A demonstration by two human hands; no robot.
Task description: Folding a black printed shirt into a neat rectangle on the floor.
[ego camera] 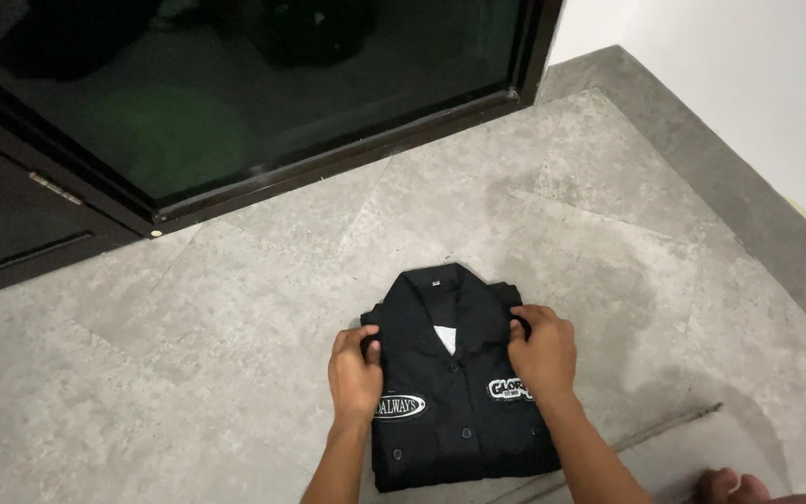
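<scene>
On the grey tiled floor (pixel 235 355) before the dark glass door (pixel 235 103) lies a folded black shirt (pixel 459 411), left hand (pixel 354 371) and right hand (pixel 543 353) each pinching a shoulder edge, best pressed evenly, I judge, to keep the collar (pixel 440 280) square.

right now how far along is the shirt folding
Mostly done: the black shirt lies on the grey floor as a compact rectangle, collar up, buttoned front showing, sleeves out of sight. In hand: the left hand and right hand grip the shoulder edges on either side of the collar. Left: probably only squaring those edges.
</scene>
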